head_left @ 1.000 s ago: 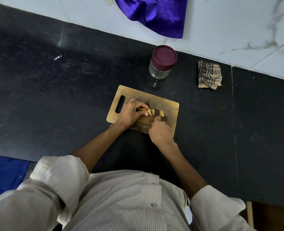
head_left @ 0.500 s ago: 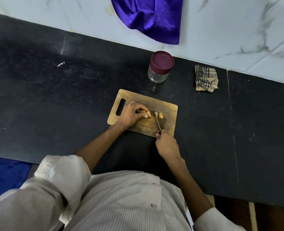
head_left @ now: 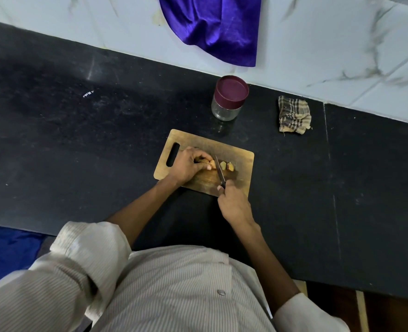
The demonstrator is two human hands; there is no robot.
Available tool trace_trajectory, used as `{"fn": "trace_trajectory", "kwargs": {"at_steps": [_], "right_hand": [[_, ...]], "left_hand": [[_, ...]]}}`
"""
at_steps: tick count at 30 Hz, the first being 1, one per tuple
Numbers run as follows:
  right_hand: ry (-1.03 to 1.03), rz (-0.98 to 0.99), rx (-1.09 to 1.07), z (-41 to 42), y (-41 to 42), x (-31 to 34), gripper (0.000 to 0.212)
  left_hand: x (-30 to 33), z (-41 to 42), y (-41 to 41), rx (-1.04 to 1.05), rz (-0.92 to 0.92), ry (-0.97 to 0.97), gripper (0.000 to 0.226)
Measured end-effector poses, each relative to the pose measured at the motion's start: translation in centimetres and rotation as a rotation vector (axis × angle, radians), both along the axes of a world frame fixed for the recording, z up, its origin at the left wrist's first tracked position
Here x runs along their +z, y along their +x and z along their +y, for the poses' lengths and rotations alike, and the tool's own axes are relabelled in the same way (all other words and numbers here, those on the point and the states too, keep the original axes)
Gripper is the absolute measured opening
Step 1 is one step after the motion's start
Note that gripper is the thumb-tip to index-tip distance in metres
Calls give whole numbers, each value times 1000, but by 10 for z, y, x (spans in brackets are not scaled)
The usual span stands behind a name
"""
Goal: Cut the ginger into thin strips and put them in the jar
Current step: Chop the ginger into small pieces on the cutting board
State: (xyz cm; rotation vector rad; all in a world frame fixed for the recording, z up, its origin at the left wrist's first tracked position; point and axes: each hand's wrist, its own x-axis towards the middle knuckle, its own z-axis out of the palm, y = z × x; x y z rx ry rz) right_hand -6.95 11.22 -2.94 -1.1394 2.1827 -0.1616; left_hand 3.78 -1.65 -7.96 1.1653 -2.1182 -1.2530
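Your right hand [head_left: 234, 203] curls around the handle of a knife [head_left: 219, 172] at the near edge of the wooden cutting board [head_left: 242, 161], blade angled away between the ginger [head_left: 213, 164] and two cut pieces [head_left: 226, 166]. Half a second ago the blade lay further right, beside those pieces. Your left hand [head_left: 186, 165], fingers bent and knuckles up, pins the ginger to the board. Both forearms reach forward over the black counter [head_left: 78, 140]. Beyond the board stands the jar [head_left: 229, 99], lid on; a checked cloth [head_left: 294, 115] lies at far right.
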Motion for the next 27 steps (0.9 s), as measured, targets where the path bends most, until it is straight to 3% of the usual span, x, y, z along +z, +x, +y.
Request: {"fn": "trace_trajectory", "kwargs": {"at_steps": [27], "right_hand": [[74,138,96,-28,0,6,25]], "left_hand": [[-11,0,-1,40,40,-52,25]]}}
